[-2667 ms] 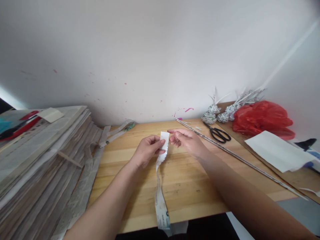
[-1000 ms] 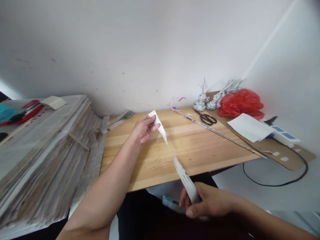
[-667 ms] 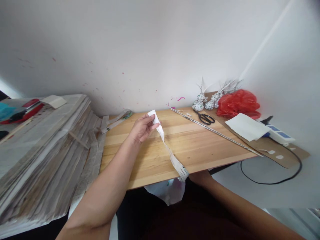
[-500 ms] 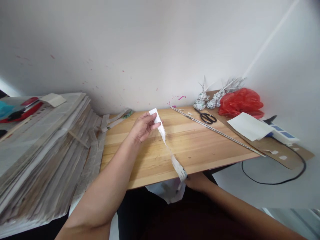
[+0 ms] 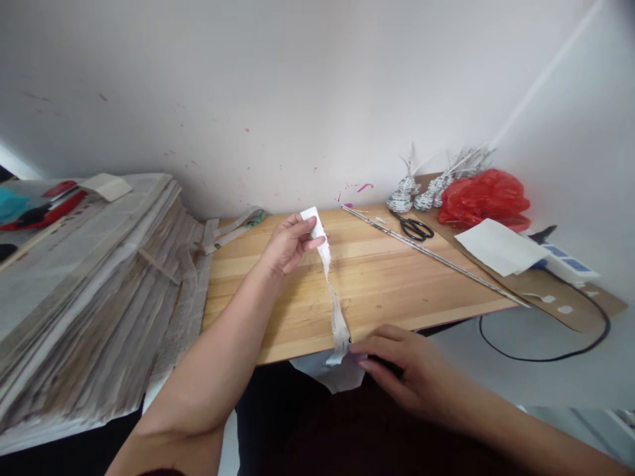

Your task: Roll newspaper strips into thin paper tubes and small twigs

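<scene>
A long, narrow strip of printed paper (image 5: 340, 327), twisted at its middle, hangs down over the wooden board. Its upper end is pinched between the thumb and fingers of my left hand (image 5: 292, 243). Beside the strip's lower end is my right hand (image 5: 401, 363), its thumb and index finger apart. The index fingertip is at the strip's edge; whether it touches cannot be made out. Below, a pale sheet (image 5: 327, 375) lies over my lap, partly hidden by the strip and the right hand.
A tall stack of newspapers (image 5: 114, 291) stands on the left. On the wooden board (image 5: 278, 317) lie a thin rolled-paper rod (image 5: 436, 256) and black-handled scissors (image 5: 415, 228). A red plastic bag (image 5: 483, 198), woven paper pieces (image 5: 404, 195) and a white sheet (image 5: 501, 246) are at right.
My right hand has come up from below the board's edge and its fingers have parted. The strip's lower end has swung left. My left hand keeps its pinch.
</scene>
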Available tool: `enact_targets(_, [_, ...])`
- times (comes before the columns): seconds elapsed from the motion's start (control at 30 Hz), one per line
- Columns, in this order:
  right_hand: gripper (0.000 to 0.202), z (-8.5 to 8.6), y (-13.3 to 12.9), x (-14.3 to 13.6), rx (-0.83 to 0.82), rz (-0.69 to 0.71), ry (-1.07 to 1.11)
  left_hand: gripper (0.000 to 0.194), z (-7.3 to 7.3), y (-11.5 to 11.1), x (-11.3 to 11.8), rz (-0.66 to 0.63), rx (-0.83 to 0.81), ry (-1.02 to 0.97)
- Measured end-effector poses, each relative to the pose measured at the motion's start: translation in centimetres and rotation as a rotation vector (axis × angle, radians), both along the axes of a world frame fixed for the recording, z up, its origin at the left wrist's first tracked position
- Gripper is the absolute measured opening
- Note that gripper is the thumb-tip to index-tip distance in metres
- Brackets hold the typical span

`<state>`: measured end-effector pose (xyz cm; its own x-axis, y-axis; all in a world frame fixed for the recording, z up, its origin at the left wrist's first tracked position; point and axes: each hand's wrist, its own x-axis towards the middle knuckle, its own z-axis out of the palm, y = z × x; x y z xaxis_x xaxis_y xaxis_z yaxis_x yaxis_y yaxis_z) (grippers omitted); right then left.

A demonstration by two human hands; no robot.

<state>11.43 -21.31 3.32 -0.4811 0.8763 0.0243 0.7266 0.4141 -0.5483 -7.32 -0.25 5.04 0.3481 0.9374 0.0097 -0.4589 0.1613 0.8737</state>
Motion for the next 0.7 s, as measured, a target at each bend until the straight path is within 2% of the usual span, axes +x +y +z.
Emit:
enact_targets(0.1, [0.047, 1.9, 2.2, -2.3, 0.200, 0.039, -0.158, 0.015, 0.0, -0.1, 0.1, -0.018, 0.018, 0.013])
enact_targets(0.17, [0.053, 2.1, 3.8, -3.6, 0.261, 0.010, -0.246, 0.015, 0.0, -0.1, 0.0, -0.031, 0.032, 0.013])
enact_targets(0.23, [0.047, 2.0, 4.6, -4.2, 0.249, -0.028, -0.261, 0.015, 0.1, 0.0, -0.2, -0.025, 0.039, 0.007])
enact_targets(0.3, [0.039, 1.8, 4.4, -4.0, 0.172, -0.020, -0.169, 0.015, 0.2, 0.1, -0.4, -0.007, 0.034, -0.007])
enact_targets(0.37, [0.033, 1.8, 3.5, -3.0, 0.034, 0.005, 0.039, 0.014, 0.3, 0.0, -0.4, 0.000, 0.023, -0.026])
enact_targets(0.47, [0.035, 1.7, 2.0, -0.8, -0.309, 0.049, 0.442, 0.014, 0.4, -0.4, -0.1, -0.043, 0.005, -0.039])
enact_targets(0.53, [0.036, 1.5, 1.4, 0.8, -0.509, 0.107, 0.615, 0.014, 0.4, -0.8, 0.2, -0.090, -0.008, -0.030])
enact_targets(0.6, [0.038, 1.0, 1.0, 2.0, -0.616, 0.148, 0.637, 0.013, 0.3, -1.1, 0.5, -0.121, -0.017, -0.015])
enact_targets(0.7, [0.042, 0.3, 0.5, 3.0, -0.608, 0.148, 0.411, 0.015, 0.1, -1.2, 0.7, -0.121, -0.012, 0.027])
